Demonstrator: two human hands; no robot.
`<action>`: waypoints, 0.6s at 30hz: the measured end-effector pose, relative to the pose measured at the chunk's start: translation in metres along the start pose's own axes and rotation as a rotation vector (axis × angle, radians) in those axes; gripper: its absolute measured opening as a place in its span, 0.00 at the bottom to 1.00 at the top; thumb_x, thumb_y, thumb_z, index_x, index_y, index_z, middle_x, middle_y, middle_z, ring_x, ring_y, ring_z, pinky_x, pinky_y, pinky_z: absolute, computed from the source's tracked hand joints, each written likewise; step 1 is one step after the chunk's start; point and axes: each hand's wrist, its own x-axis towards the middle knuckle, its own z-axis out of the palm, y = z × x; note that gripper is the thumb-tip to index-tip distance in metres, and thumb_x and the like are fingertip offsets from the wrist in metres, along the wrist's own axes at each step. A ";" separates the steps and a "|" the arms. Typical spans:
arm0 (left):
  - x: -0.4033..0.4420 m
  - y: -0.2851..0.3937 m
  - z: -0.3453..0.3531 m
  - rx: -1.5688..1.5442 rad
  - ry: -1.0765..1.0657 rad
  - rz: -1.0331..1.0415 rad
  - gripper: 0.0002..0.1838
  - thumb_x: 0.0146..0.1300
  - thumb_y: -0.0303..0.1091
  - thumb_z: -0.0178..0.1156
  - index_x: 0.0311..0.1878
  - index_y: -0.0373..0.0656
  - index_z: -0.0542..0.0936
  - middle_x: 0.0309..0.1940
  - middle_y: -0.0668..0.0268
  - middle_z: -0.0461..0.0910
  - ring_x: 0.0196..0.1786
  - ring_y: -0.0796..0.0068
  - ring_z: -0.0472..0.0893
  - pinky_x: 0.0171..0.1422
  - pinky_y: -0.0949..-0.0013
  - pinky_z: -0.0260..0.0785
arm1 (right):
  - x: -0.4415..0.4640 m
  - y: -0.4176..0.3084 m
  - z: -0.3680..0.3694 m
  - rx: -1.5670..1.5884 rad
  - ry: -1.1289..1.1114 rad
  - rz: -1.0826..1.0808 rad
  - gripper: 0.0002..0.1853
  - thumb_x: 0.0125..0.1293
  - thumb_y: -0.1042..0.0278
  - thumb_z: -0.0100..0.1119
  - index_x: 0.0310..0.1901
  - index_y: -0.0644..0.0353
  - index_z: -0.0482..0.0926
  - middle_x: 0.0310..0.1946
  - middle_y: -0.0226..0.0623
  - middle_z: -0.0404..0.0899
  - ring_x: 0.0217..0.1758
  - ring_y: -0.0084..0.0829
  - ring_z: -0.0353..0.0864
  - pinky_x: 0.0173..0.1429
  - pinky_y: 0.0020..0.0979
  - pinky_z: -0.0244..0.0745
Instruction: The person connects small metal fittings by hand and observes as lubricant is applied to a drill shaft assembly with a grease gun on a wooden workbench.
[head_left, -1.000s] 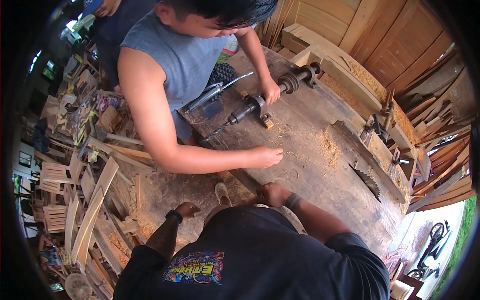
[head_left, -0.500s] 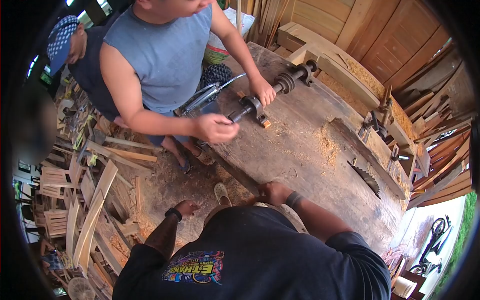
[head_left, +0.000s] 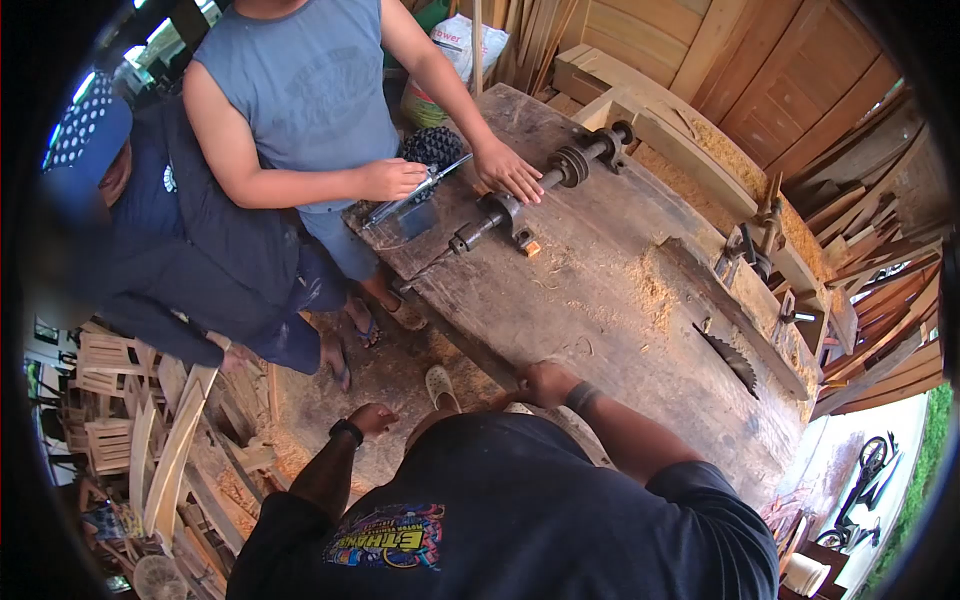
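I have my left hand (head_left: 372,418) to the near left of the shaft (head_left: 552,178), fingers loosely bent; from my feed I can't tell whether it holds anything; left of the shaft a co-worker's right hand (head_left: 393,180) holds a metal tool (head_left: 434,181), while their left hand (head_left: 508,174) lies over the shaft; I judge the step to be tending that shaft, and a next move would call for steadying it and staying off the bit (head_left: 427,272); the shaft lies on the counter (head_left: 640,225), long axis from near left to far right, bit pointing near left; on its near side, my right hand (head_left: 549,384) sits curled at the counter's edge, its grip unclear.
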 end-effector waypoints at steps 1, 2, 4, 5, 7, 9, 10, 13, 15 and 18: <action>-0.002 0.003 0.000 -0.009 -0.008 -0.008 0.23 0.72 0.54 0.66 0.42 0.39 0.88 0.29 0.63 0.87 0.32 0.73 0.85 0.42 0.62 0.76 | 0.000 -0.004 -0.003 -0.007 -0.013 0.017 0.22 0.64 0.42 0.67 0.38 0.56 0.87 0.37 0.49 0.88 0.46 0.54 0.87 0.51 0.51 0.80; -0.004 0.005 0.001 -0.019 -0.017 -0.015 0.23 0.72 0.54 0.66 0.42 0.39 0.88 0.29 0.63 0.87 0.32 0.73 0.85 0.42 0.62 0.76 | 0.000 -0.007 -0.005 0.002 -0.023 0.044 0.22 0.64 0.41 0.67 0.39 0.56 0.86 0.38 0.49 0.88 0.47 0.54 0.87 0.52 0.51 0.80; 0.013 -0.020 0.007 -0.028 -0.025 -0.047 0.23 0.72 0.54 0.66 0.42 0.38 0.88 0.29 0.63 0.87 0.33 0.73 0.85 0.42 0.61 0.76 | -0.001 -0.011 -0.010 0.018 -0.041 0.101 0.23 0.64 0.41 0.67 0.41 0.56 0.86 0.40 0.50 0.88 0.48 0.54 0.87 0.53 0.51 0.80; 0.020 -0.029 0.008 -0.030 -0.028 -0.062 0.23 0.72 0.54 0.66 0.42 0.38 0.88 0.30 0.63 0.88 0.33 0.73 0.85 0.42 0.61 0.76 | -0.001 -0.013 -0.011 0.022 -0.034 0.113 0.23 0.64 0.41 0.68 0.41 0.57 0.86 0.40 0.51 0.87 0.49 0.55 0.87 0.53 0.51 0.80; 0.016 -0.021 0.008 -0.004 -0.019 -0.012 0.24 0.72 0.54 0.66 0.41 0.38 0.88 0.29 0.63 0.87 0.33 0.73 0.85 0.42 0.61 0.75 | 0.000 -0.015 -0.013 0.030 -0.020 0.135 0.24 0.63 0.42 0.68 0.42 0.58 0.86 0.41 0.52 0.87 0.50 0.55 0.86 0.54 0.51 0.80; 0.011 -0.015 0.008 0.012 -0.007 0.028 0.24 0.73 0.54 0.66 0.40 0.38 0.88 0.29 0.62 0.87 0.33 0.72 0.84 0.42 0.61 0.75 | 0.003 -0.012 -0.010 0.019 -0.016 0.104 0.24 0.63 0.41 0.68 0.42 0.58 0.85 0.42 0.53 0.87 0.50 0.56 0.86 0.54 0.51 0.80; 0.009 -0.012 0.008 0.015 -0.002 0.043 0.24 0.73 0.54 0.66 0.40 0.38 0.88 0.29 0.62 0.87 0.33 0.72 0.84 0.42 0.61 0.75 | 0.004 -0.011 -0.010 0.014 -0.013 0.087 0.25 0.63 0.41 0.68 0.43 0.59 0.85 0.42 0.53 0.87 0.50 0.56 0.86 0.54 0.51 0.80; 0.007 -0.005 0.008 0.000 -0.004 0.028 0.24 0.73 0.54 0.66 0.37 0.39 0.88 0.28 0.62 0.87 0.33 0.73 0.84 0.41 0.60 0.74 | 0.007 -0.011 -0.011 -0.012 -0.055 0.112 0.25 0.63 0.41 0.68 0.44 0.59 0.85 0.43 0.54 0.87 0.51 0.56 0.86 0.54 0.51 0.80; 0.009 -0.006 0.009 -0.014 -0.009 0.012 0.24 0.72 0.54 0.66 0.35 0.39 0.87 0.28 0.63 0.86 0.32 0.74 0.83 0.40 0.60 0.73 | 0.008 -0.011 -0.012 -0.018 -0.072 0.114 0.25 0.63 0.41 0.68 0.45 0.59 0.85 0.43 0.54 0.87 0.51 0.56 0.86 0.54 0.51 0.80; 0.023 -0.020 0.012 -0.055 -0.016 0.038 0.24 0.72 0.54 0.66 0.33 0.40 0.87 0.26 0.64 0.85 0.30 0.74 0.82 0.39 0.60 0.72 | 0.008 -0.010 -0.011 -0.006 -0.062 0.116 0.26 0.63 0.41 0.68 0.44 0.59 0.84 0.42 0.54 0.87 0.51 0.56 0.86 0.54 0.51 0.80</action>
